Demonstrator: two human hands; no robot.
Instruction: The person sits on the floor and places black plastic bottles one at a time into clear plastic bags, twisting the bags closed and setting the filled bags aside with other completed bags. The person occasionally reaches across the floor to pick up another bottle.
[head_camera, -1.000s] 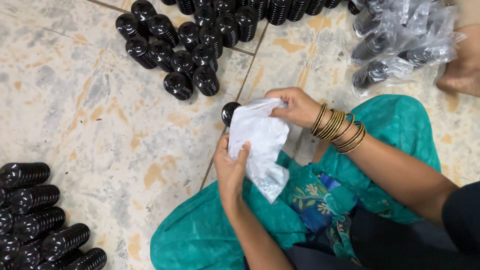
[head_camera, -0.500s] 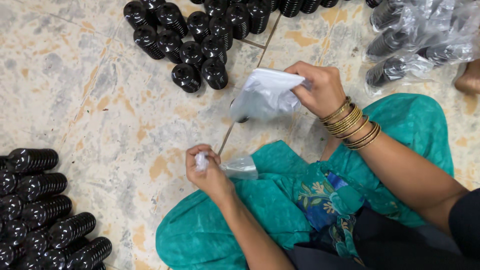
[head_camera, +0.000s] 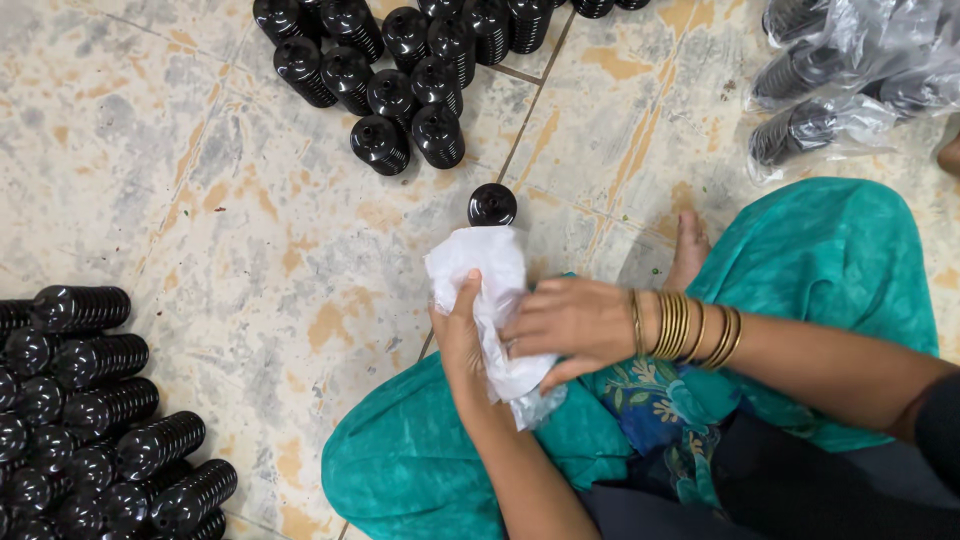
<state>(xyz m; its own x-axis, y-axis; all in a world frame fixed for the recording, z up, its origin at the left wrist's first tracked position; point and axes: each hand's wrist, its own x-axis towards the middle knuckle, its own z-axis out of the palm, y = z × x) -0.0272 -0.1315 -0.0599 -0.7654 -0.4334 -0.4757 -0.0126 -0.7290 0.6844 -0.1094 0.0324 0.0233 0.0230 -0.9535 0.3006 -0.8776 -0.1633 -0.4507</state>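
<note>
Nearest the camera, teal fabric (head_camera: 420, 460) spreads over the person's folded legs, with a floral patch (head_camera: 655, 405) at the lap. Just above it both hands meet on a crumpled white plastic bag (head_camera: 480, 275). The left hand (head_camera: 460, 340) clenches the bag from the left side, thumb up against the white film. The right hand (head_camera: 575, 322) lies over it from the right, fingers spread and pressing on the plastic; a stack of gold bangles (head_camera: 685, 325) sits at that wrist. The bag's clear lower end (head_camera: 535, 405) hangs onto the fabric.

A single black ribbed bottle (head_camera: 492, 204) stands just beyond the bag's top edge, on a tile seam, touching or almost touching the plastic. A bare foot (head_camera: 688, 250) shows to its right.

Open tiled floor (head_camera: 230, 230) runs wide on the left between two stocks of bottles: rows of black ribbed bottles lying on their sides (head_camera: 95, 430) at the lower left edge, and a cluster of upright black bottles (head_camera: 400, 60) along the top edge. Room is tighter to the right.

Farthest, at the top right corner, clear plastic packages (head_camera: 850, 80) hold more black bottles, bunched and shiny.
</note>
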